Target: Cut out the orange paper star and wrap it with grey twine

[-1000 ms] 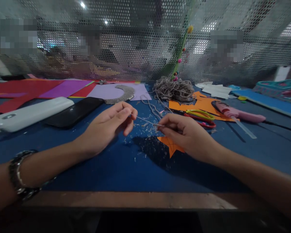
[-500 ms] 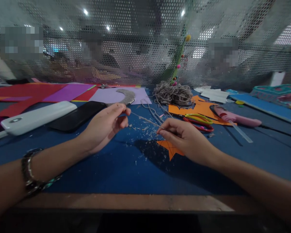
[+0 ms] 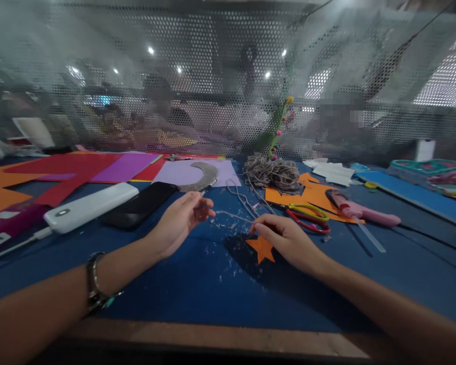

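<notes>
My left hand [image 3: 184,220] is lifted over the table with its fingers loosely curled and apart. A thin strand of grey yarn [image 3: 233,216] ends close to its fingertips and sags slightly towards my right hand [image 3: 289,238]. The right thumb and fingers pinch that strand. Just below the right fingers lies an orange star [image 3: 261,249] with pointed tips. Behind the hands is a tangled heap of grey yarn [image 3: 271,172], with loose strands trailing forward. A crescent [image 3: 205,176] wrapped in grey yarn rests on lilac paper [image 3: 171,172].
Scissors [image 3: 309,215] with red and yellow handles lie on orange paper scraps [image 3: 315,194]. Farther right is a pink glue gun [image 3: 372,214] with its cord. A black phone [image 3: 140,205] and a white power bank [image 3: 91,207] lie left. Perforated mesh [image 3: 213,111] rises behind the table.
The strand was stretched straight between both hands and now hangs slack from my right hand; my left fingers have come off it. The view has tilted up somewhat.
</notes>
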`<state>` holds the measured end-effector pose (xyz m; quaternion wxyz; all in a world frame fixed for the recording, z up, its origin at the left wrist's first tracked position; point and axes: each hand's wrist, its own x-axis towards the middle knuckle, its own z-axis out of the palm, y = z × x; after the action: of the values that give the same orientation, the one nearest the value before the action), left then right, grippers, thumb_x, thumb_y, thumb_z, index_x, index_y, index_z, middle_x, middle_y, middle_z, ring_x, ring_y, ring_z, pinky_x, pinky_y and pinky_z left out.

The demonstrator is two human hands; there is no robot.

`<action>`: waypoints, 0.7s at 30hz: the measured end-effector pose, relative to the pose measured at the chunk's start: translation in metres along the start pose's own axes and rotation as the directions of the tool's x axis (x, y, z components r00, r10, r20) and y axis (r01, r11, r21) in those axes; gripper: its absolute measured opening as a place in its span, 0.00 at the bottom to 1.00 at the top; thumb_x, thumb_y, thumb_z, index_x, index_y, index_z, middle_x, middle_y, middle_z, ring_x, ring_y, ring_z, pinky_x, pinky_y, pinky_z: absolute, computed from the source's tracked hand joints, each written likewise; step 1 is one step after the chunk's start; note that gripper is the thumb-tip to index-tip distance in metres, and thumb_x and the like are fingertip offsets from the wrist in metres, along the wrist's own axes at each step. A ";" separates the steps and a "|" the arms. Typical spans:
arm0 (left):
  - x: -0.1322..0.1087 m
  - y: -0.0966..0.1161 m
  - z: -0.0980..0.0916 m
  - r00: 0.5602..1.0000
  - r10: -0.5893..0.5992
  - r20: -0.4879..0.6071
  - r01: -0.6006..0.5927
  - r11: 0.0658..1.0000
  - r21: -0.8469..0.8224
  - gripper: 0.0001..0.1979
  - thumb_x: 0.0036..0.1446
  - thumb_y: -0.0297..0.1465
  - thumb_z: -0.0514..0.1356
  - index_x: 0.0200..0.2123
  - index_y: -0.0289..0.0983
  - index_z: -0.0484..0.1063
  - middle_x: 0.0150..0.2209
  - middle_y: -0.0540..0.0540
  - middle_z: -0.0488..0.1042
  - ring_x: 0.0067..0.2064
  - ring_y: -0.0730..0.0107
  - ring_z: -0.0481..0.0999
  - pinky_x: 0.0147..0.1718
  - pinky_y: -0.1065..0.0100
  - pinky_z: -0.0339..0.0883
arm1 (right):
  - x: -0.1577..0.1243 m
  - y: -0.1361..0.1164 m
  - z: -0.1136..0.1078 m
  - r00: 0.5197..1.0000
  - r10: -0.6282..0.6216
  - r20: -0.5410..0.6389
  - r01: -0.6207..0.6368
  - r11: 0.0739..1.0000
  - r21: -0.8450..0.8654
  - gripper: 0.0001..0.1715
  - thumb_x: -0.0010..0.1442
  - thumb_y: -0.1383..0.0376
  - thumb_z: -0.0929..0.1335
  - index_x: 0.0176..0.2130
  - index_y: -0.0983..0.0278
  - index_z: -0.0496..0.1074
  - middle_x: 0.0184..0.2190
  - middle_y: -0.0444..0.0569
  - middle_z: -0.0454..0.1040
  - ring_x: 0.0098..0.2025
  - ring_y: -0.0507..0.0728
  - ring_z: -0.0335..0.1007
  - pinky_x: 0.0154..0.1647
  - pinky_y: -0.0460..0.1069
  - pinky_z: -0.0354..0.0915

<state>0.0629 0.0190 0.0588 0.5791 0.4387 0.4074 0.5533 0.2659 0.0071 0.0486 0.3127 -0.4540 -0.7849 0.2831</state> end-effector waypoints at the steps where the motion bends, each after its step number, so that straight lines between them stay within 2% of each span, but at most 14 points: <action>1: 0.000 0.000 -0.001 0.999 0.005 0.045 -0.007 0.999 0.046 0.13 0.60 0.25 0.44 0.23 0.35 0.56 0.21 0.55 0.61 0.20 0.83 0.64 0.26 0.78 0.61 | 0.000 0.000 -0.001 1.000 -0.003 -0.012 0.003 1.000 -0.021 0.14 0.56 0.62 0.58 0.28 0.66 0.68 0.28 0.49 0.71 0.32 0.53 0.66 0.33 0.47 0.60; 3: 0.000 -0.001 -0.002 0.990 0.010 0.138 -0.031 0.988 0.149 0.14 0.60 0.27 0.44 0.21 0.36 0.53 0.17 0.58 0.54 0.17 0.84 0.54 0.22 0.79 0.56 | 0.001 0.000 -0.005 0.999 -0.042 -0.030 0.040 0.996 -0.074 0.13 0.56 0.63 0.59 0.28 0.66 0.68 0.28 0.49 0.71 0.31 0.53 0.66 0.31 0.46 0.60; 5: 0.000 0.000 -0.003 0.981 -0.008 0.192 -0.034 0.976 0.216 0.12 0.58 0.29 0.48 0.22 0.36 0.55 0.15 0.59 0.51 0.16 0.83 0.47 0.16 0.79 0.48 | 0.002 -0.001 -0.009 0.991 -0.122 -0.047 0.113 0.981 -0.156 0.12 0.56 0.64 0.59 0.28 0.66 0.68 0.27 0.48 0.71 0.29 0.52 0.65 0.29 0.45 0.59; 7: 0.001 0.002 -0.004 0.971 -0.029 0.235 -0.047 0.949 0.311 0.05 0.54 0.31 0.53 0.28 0.35 0.62 0.13 0.61 0.50 0.15 0.82 0.45 0.15 0.77 0.39 | 0.002 -0.002 -0.013 0.977 -0.206 -0.054 0.187 0.951 -0.245 0.11 0.56 0.66 0.60 0.27 0.66 0.68 0.25 0.47 0.70 0.28 0.51 0.64 0.29 0.45 0.59; 9: 0.002 0.006 -0.005 0.940 -0.070 0.333 -0.112 0.860 0.498 0.11 0.50 0.34 0.57 0.36 0.35 0.66 0.12 0.61 0.49 0.15 0.80 0.44 0.15 0.75 0.36 | 0.004 -0.004 -0.016 0.961 -0.275 -0.028 0.253 0.917 -0.308 0.10 0.56 0.68 0.61 0.27 0.66 0.68 0.25 0.46 0.70 0.28 0.50 0.64 0.30 0.44 0.59; 11: 0.004 0.008 -0.005 0.889 -0.116 0.442 -0.232 0.718 0.656 0.13 0.48 0.37 0.56 0.35 0.34 0.69 0.13 0.59 0.52 0.16 0.79 0.48 0.16 0.75 0.40 | 0.005 -0.006 -0.018 0.951 -0.307 0.034 0.299 0.886 -0.355 0.10 0.57 0.68 0.61 0.28 0.66 0.69 0.25 0.46 0.70 0.28 0.50 0.64 0.31 0.44 0.60; 13: 0.005 0.011 -0.005 0.855 -0.126 0.504 -0.320 0.636 0.702 0.12 0.48 0.38 0.54 0.28 0.34 0.71 0.16 0.55 0.60 0.19 0.77 0.56 0.20 0.74 0.49 | 0.009 -0.007 -0.021 0.948 -0.309 0.079 0.314 0.861 -0.400 0.10 0.57 0.68 0.61 0.29 0.66 0.70 0.26 0.47 0.71 0.29 0.50 0.65 0.32 0.44 0.60; 16: 0.009 0.014 -0.003 0.867 -0.055 0.495 -0.363 0.610 0.705 0.12 0.48 0.37 0.51 0.22 0.35 0.67 0.23 0.51 0.66 0.27 0.73 0.64 0.29 0.72 0.56 | 0.016 -0.005 -0.031 0.961 -0.261 0.090 0.273 0.845 -0.460 0.10 0.57 0.68 0.61 0.30 0.66 0.71 0.29 0.48 0.73 0.32 0.51 0.67 0.34 0.45 0.61; 21: 0.029 0.027 0.008 0.898 0.084 0.432 -0.404 0.550 0.731 0.11 0.50 0.37 0.49 0.22 0.37 0.62 0.26 0.50 0.63 0.31 0.69 0.64 0.32 0.70 0.57 | 0.026 0.008 -0.068 0.992 -0.116 0.041 0.118 0.793 -0.597 0.14 0.57 0.65 0.61 0.41 0.66 0.69 0.40 0.52 0.72 0.40 0.55 0.67 0.40 0.48 0.61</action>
<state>0.0644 0.0471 0.0872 0.2946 0.7958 0.4376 0.2975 0.3110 0.0444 0.0923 0.1697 -0.4797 -0.8608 0.0016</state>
